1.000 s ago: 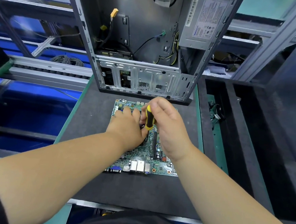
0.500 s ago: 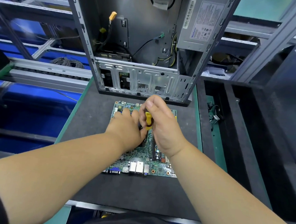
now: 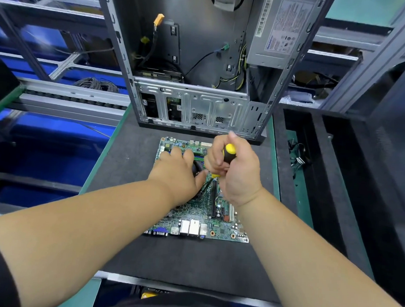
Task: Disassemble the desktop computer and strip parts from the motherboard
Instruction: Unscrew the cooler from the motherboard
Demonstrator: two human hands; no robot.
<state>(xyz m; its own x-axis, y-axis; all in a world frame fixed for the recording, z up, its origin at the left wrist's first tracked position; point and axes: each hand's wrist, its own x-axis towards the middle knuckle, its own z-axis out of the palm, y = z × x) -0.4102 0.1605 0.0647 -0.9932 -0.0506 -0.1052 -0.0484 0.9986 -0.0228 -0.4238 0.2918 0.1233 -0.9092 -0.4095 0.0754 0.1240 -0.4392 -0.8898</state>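
Head view shows the motherboard (image 3: pixel 199 224) flat at the bench (image 3: pixel 190 266) middle, left grip (image 3: pixel 179 173) resting open on it, right grip (image 3: pixel 237 172) clamped around the screwdriver (image 3: pixel 228 153).

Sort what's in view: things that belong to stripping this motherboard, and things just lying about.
In the job:
motherboard
screwdriver, in the right hand
left hand, resting on the board
computer case

Lying about:
loose cables in the right-hand tray
coiled wire behind the rail
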